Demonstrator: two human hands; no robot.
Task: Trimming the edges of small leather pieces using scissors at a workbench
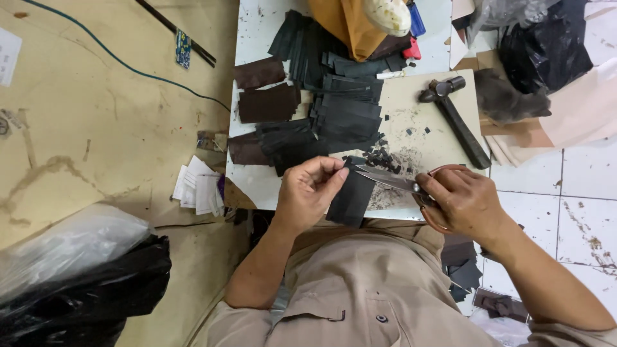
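Note:
My left hand pinches the top edge of a black leather strip that hangs down over the near edge of the small white table. My right hand grips scissors with reddish handle loops; the blades point left and meet the strip's upper corner. Small black offcuts lie on the table just beyond the blades.
Stacks of black leather pieces and brown ones cover the table's far half. A black hammer lies at the right. Black plastic bags sit on the floor at lower left, papers beside the table.

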